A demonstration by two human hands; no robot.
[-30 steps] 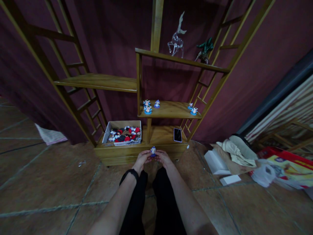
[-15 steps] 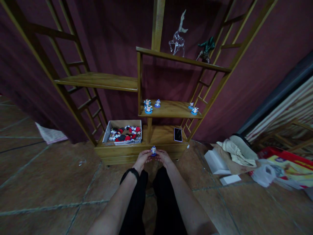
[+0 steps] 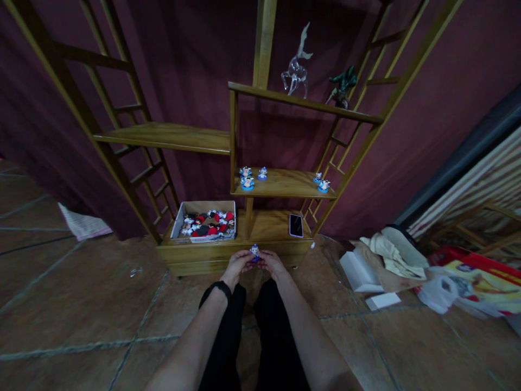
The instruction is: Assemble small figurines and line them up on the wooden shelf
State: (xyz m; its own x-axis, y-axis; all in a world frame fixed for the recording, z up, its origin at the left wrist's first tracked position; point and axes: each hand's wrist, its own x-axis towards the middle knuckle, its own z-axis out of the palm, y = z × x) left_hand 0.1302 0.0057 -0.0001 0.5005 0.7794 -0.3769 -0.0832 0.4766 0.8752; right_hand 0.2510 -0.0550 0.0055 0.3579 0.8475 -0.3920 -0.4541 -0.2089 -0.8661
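I can't read any word, brand or number here: the printing on the open box's front [image 3: 222,237] and the red-and-yellow package [image 3: 490,283] is too small and blurred.

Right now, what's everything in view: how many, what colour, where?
Shelf unit: 1, brown, ahead
Curtain: uncountable, dark red, behind it
Floor: 1, brown tiles, below
Deer figurine: 1, clear, upper shelf
Dark figure: 1, green, beside it
Blue figurines: 4, blue, white, middle shelf
Purple figurine: 1, purple, middle shelf
Open box: 1, pale, bottom shelf
Toys: uncountable, red, white, inside it
Phone: 1, black, bottom shelf
Small boxes: 2, white, right floor
Cloth: 1, cream, right floor
Plastic bag: 1, whitish, right floor
Package: 1, red, yellow, right floor
Striped material: unclear, pale, right
Held figurine: 1, purple, centre
Left fingers: 1 set, bare, holding it
Right fingers: 1 set, bare, holding it
Wristband: 1, black, worn left
Trouser legs: 2, black, below
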